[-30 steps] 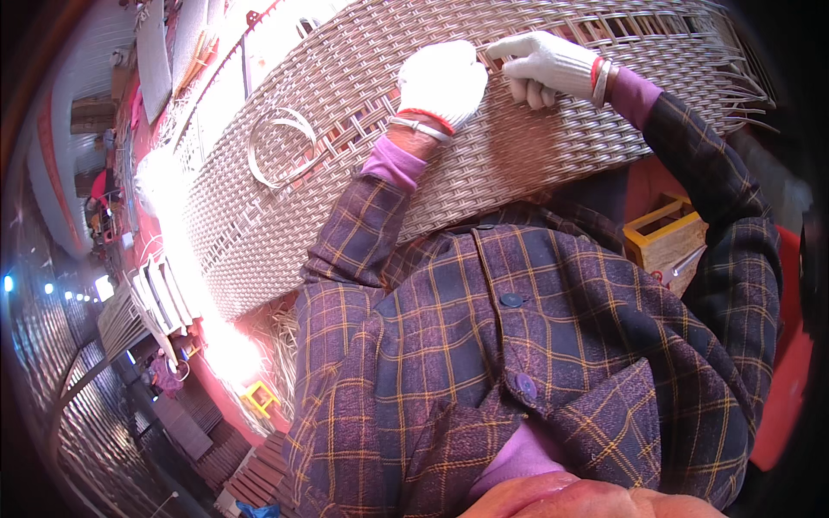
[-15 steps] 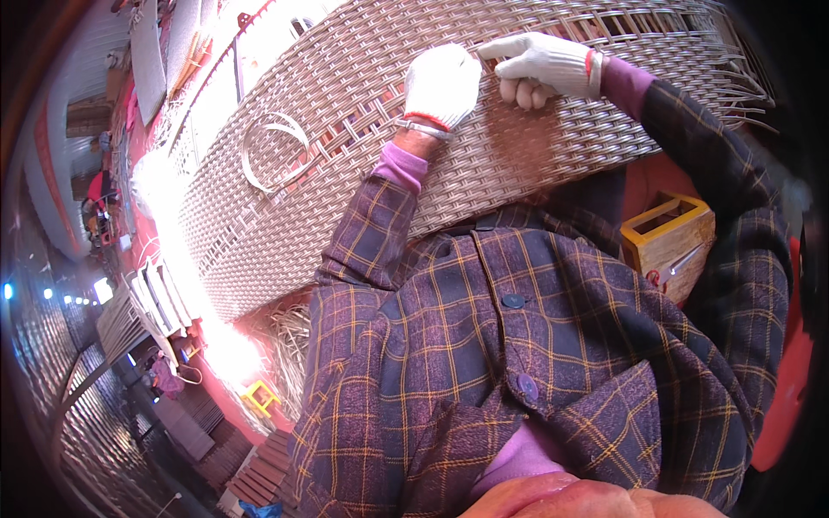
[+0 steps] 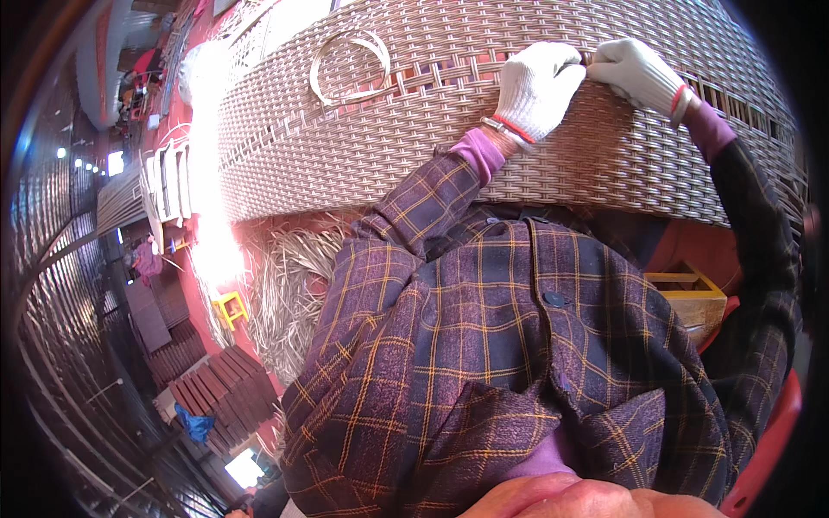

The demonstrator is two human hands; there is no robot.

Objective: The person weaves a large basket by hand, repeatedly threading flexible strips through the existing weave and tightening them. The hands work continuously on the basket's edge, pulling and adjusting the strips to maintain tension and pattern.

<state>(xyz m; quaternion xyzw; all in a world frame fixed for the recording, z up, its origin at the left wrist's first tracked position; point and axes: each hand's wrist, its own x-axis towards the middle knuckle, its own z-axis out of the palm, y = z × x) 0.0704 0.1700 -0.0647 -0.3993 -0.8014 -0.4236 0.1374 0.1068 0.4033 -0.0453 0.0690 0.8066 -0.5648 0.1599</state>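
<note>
Both gloved hands had slid toward the upper right of the frame since a second before, staying pressed together on the weave, and the wire coil now sat further from them, toward the upper middle.

Nearest the camera, a purple and yellow plaid jacket filled the lower middle of the frame, its sleeves running up to the work. Above it, the left hand, in a white knit glove with a red-edged cuff, lay on the woven wicker panel with its fingers curled down and closed on a strand at the seam of the weave. The right hand, gloved alike, touched it from the right, its fingers bent and pinching at the same spot; what exactly they gripped was too small to tell.

The wicker panel stretched across the whole upper part of the frame, curving from upper left to right. A loose coil of pale strand lay on it, well apart from the hands, at upper middle.

Lower down, a yellow wooden box stood at the right, and a heap of loose pale strands lay on the floor at middle left.
</note>
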